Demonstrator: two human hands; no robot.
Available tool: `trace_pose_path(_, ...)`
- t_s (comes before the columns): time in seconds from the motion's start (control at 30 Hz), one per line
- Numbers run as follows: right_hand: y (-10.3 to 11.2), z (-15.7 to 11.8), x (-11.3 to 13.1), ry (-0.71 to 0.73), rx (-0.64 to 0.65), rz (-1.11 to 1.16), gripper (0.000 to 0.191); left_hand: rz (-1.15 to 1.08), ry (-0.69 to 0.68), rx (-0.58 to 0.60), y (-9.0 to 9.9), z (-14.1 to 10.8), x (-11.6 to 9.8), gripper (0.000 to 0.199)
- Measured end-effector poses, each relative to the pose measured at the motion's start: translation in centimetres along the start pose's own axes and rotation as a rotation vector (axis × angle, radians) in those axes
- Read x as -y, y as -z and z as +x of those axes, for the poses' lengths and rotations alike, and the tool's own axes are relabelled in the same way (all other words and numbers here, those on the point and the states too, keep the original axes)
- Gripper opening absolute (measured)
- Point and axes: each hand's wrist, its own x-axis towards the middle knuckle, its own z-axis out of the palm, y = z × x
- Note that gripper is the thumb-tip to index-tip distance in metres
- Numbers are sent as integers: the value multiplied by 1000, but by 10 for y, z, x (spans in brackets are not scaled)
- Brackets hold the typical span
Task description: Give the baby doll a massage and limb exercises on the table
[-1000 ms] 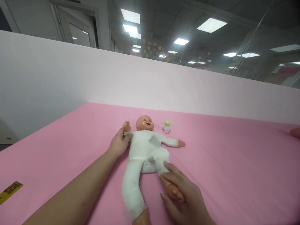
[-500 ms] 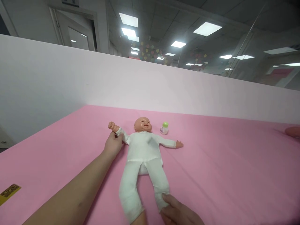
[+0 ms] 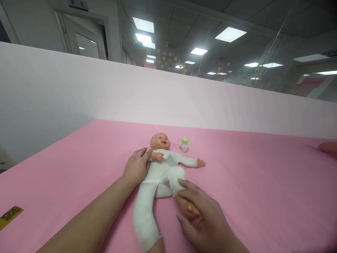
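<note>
A bald baby doll (image 3: 160,170) in a white top and trousers lies face up on the pink surface, its head away from me. My left hand (image 3: 138,165) is at the doll's arm on the left, its fingers over the sleeve. That arm is bent across the chest, and the doll's fist shows past my fingertips. My right hand (image 3: 207,211) curls round the doll's other leg near the ankle, the bare foot between thumb and fingers. This leg is bent up at the knee; the leg on the left lies stretched toward me.
A small bottle with a green cap (image 3: 184,144) stands beside the doll's head. A low white wall (image 3: 171,95) runs along the back of the pink surface (image 3: 250,182). A yellow-and-black label (image 3: 11,216) lies at the left edge, and a brownish-red object (image 3: 328,147) at the far right.
My left hand has moved right, folding the doll's outstretched arm over its chest. My right hand has moved up and away from me with the doll's leg, which is now bent.
</note>
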Motion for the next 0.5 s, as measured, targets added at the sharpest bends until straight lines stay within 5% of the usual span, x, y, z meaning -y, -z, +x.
trace_pose_path(0.23, -11, 46, -2, -126, 134, 88, 39, 115, -88, 51, 4, -1, -4, 57)
trace_pose_path(0.5, -24, 46, -14, -178, 161, 92, 41, -18, -3, 82, 3, -4, -4, 58)
